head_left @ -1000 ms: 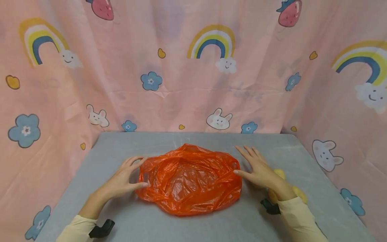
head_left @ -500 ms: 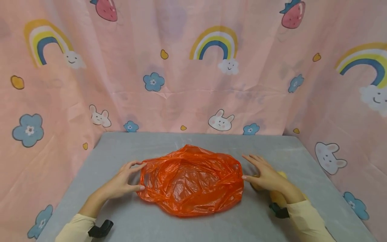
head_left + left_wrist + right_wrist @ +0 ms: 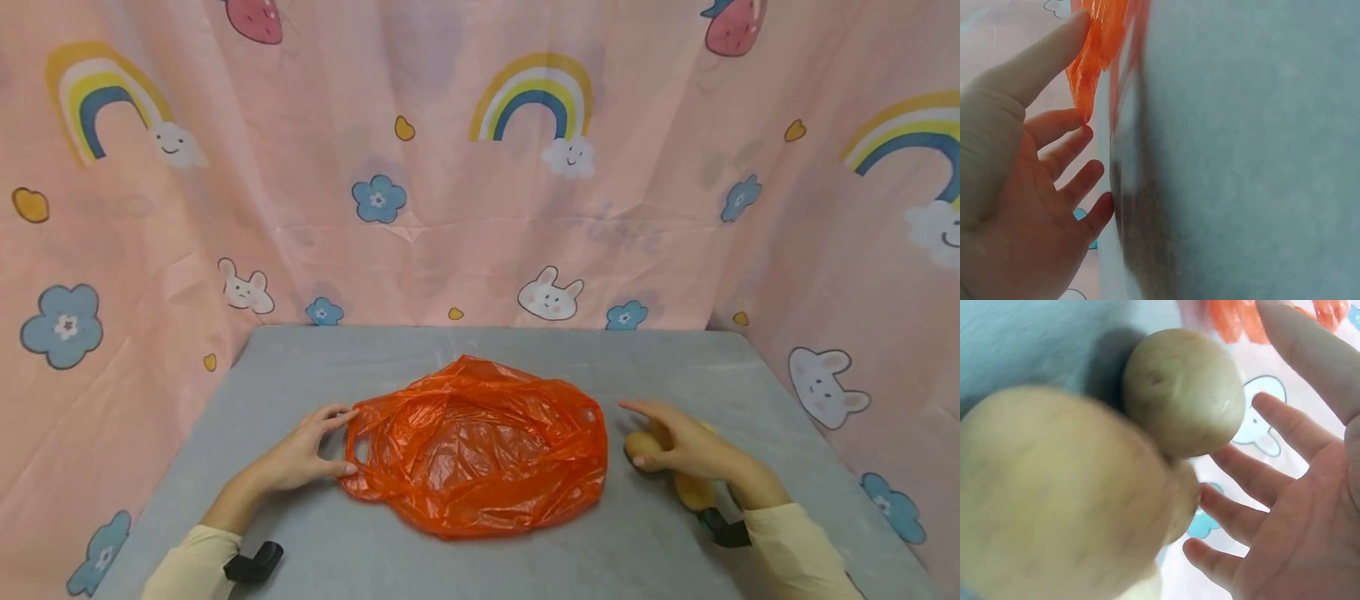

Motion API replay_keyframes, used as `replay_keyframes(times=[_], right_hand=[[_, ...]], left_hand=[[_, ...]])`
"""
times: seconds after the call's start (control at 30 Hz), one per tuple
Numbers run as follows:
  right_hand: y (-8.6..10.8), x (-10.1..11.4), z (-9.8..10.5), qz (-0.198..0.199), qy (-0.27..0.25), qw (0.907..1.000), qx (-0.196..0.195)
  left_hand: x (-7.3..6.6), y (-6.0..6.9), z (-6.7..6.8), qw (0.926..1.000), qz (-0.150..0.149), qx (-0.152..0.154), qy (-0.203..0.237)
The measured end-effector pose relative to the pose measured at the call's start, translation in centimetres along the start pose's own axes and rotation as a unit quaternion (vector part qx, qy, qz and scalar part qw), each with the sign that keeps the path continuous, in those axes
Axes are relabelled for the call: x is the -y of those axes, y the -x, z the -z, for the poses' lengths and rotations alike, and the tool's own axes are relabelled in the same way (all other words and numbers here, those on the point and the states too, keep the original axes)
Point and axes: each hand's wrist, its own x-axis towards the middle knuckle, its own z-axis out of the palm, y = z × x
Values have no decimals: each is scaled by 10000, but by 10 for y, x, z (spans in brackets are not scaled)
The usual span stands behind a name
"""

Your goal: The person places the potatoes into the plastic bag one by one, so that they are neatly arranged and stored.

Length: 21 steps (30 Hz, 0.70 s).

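Observation:
An orange-red plastic bag (image 3: 476, 454) lies spread on the grey table, its mouth facing up and a handle loop at each side. My left hand (image 3: 300, 454) is at the bag's left edge, fingertips touching the film and fingers loosely bent; in the left wrist view the bag's tip (image 3: 1085, 94) meets the index fingertip. To the right of the bag, my right hand (image 3: 690, 446) hovers over several potatoes, fingers spread. One potato (image 3: 640, 448) shows below the thumb. The right wrist view shows a round potato (image 3: 1185, 394) near the fingertips and a larger, blurred potato (image 3: 1054, 500) closer.
The grey table (image 3: 525, 567) has a pink printed curtain (image 3: 450, 267) behind it and on both sides. Dark wrist mounts, such as the left one (image 3: 253, 564), hang under both forearms.
My right hand has moved right, away from the bag's right edge, to the potatoes. My left hand has shifted slightly and stays at the bag's left edge. The bag has barely moved.

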Motion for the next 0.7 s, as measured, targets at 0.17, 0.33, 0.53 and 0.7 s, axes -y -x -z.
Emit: replay_keyframes(times=[0.17,0.33,0.53,0.7], right_hand=[[4,-4,6,29,275,9994,201],[3,-8,3,-148,130,9988,447],[3,-11,2,-405,-12,9980,484],[3,-14,4,-291,-39,9983,511]], left_hand=[[5,-1,0,9993,-24,146,335],[12,-3,1,9988,-136,327,333],[17,-6,0,9984,-201,456,283],[18,-7,-1,9981,-151,481,367]])
